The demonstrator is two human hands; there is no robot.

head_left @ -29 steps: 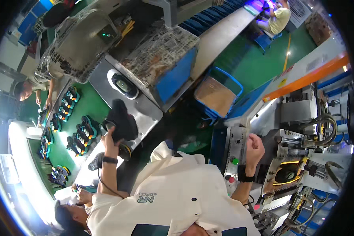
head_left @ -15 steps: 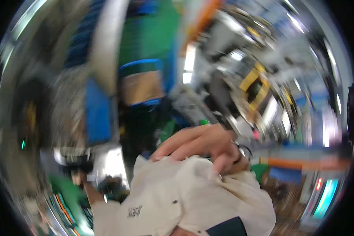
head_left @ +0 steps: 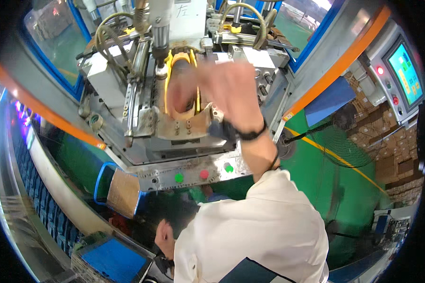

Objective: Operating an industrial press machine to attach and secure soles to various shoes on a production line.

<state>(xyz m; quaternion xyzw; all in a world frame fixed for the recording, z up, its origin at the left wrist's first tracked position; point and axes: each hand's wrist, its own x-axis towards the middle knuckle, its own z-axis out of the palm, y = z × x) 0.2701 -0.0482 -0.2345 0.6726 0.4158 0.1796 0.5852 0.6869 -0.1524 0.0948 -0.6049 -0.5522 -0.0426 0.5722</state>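
Note:
My right hand [head_left: 233, 92] reaches over the machine's fixture, a dark band round its wrist. Its fingers are smeared by motion, so their grip cannot be made out. Beneath and beside them lies a yellow-edged, shoe-shaped mould [head_left: 193, 104] on a metal bed. A brownish blur covers the mould's middle; whether it is fingers or a workpiece is unclear. Next to the wrist is a blurred dark grey piece [head_left: 222, 131], its kind unclear. Low at the left, my left hand [head_left: 164, 239] hangs beside my white sleeve, fingers loosely apart, nothing visible in it.
Metal cylinders [head_left: 160, 35] and hoses stand around the mould. A front panel [head_left: 189, 175] carries green and red buttons. Orange-edged posts [head_left: 335, 63] flank the opening. To the right are a lit control screen [head_left: 405, 70] and a wire fan guard [head_left: 344, 146]; a blue-framed stool [head_left: 123, 192] stands at left.
The view has swung from a blurred scene to the machine front. My right hand has gone from close against my white clothing to out over the mould.

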